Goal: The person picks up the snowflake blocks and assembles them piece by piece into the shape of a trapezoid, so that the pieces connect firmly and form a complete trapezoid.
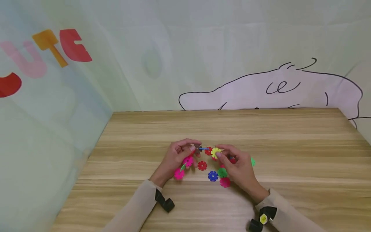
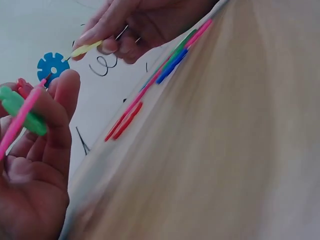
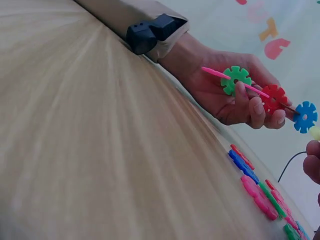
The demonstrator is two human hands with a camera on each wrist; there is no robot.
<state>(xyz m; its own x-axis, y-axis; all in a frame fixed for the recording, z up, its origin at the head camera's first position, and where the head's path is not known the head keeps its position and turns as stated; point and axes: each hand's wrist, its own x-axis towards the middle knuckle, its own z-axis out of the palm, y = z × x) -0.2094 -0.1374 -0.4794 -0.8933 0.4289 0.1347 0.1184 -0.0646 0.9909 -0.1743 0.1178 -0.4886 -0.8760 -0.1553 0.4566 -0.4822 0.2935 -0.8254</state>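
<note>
My left hand [image 1: 171, 159] grips a chain of notched plastic discs. In the right wrist view the chain runs from pink through a green disc [image 3: 236, 80], another pink and a red disc [image 3: 274, 99] to a thin dark disc, with a blue disc [image 3: 305, 117] at its free end. My right hand [image 1: 240, 167] pinches a yellow disc [image 1: 215, 152] between thumb and fingers. Seen from the left wrist, the yellow disc [image 2: 86, 49] is edge-on, right at the rim of the blue disc [image 2: 53, 68]. Both hands are raised over the table.
Loose discs lie on the wooden table [image 1: 130, 135] under and between the hands: a red disc [image 1: 202, 165], a blue disc [image 1: 213, 176], a green disc [image 1: 222, 172], a pink disc [image 1: 224, 182] and others partly behind the right hand. A printed backdrop [image 1: 130, 64] borders the table's far edge.
</note>
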